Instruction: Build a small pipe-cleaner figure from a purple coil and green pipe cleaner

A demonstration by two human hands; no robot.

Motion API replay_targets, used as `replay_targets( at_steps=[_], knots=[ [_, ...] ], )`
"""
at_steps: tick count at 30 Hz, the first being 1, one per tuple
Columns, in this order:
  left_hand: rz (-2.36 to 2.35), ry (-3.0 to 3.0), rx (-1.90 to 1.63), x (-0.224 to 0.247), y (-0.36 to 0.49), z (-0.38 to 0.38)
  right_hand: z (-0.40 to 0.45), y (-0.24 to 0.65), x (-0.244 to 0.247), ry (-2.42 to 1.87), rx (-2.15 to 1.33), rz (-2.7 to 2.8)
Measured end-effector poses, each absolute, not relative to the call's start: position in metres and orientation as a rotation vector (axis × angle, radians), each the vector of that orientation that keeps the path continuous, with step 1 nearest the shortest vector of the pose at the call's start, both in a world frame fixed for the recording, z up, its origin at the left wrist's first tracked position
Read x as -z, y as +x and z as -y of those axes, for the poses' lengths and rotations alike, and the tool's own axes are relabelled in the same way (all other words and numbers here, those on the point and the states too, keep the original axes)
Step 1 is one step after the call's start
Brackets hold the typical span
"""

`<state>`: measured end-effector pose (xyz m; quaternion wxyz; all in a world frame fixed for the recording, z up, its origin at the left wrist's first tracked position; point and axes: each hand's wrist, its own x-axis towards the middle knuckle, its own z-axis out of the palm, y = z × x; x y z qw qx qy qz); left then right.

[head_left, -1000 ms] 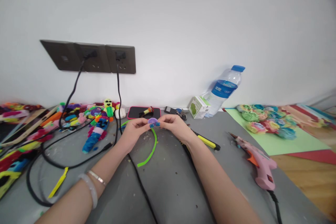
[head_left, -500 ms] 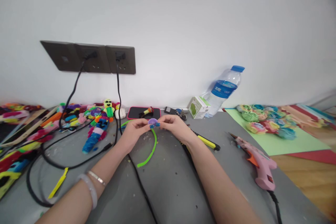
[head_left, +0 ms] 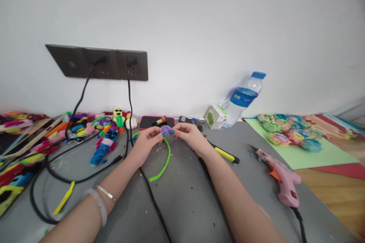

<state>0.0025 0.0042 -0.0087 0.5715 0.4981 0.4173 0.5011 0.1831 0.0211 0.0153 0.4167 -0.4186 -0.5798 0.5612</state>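
Note:
Between my two hands is a small round purple coil [head_left: 165, 130], which looks like rolled pipe cleaner. My left hand [head_left: 146, 142] pinches its left side between thumb and fingers. On the right edge, the fingertips of my right hand [head_left: 188, 135] are closed as well. The coil is held above the grey table [head_left: 176, 205]. Just below it, a bright green pipe cleaner [head_left: 167, 158] lies in a curve, partly hidden behind my left hand. A phone [head_left: 146, 122] with a small pipe-cleaner figure [head_left: 160, 121] on it lies behind my hands.
A pink glue gun [head_left: 281, 178] lies at right, near a yellow-black cutter [head_left: 225, 154]. Black cables [head_left: 152, 197] cross the table at left, beside many colourful pipe-cleaner pieces [head_left: 104, 146]. A small box [head_left: 216, 117] and a water bottle [head_left: 242, 98] stand against the wall.
The purple coil has risen slightly and tilted, so more of its round face shows. Both hands keep their pinch, with small finger shifts.

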Motion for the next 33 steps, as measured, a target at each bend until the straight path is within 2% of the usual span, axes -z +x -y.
replay_targets(
  at_steps=[26, 33],
  knots=[
    [-0.994, 1.106, -1.180, 0.0044, 0.0045, -0.0028, -0.0214, 0.1863, -0.0110, -0.943, -1.389, 1.467],
    [-0.982, 1.144, -1.180, 0.0074, 0.0038, -0.0043, -0.0255, 0.1920, -0.0132, -0.985, -1.199, 1.256]
  ],
)
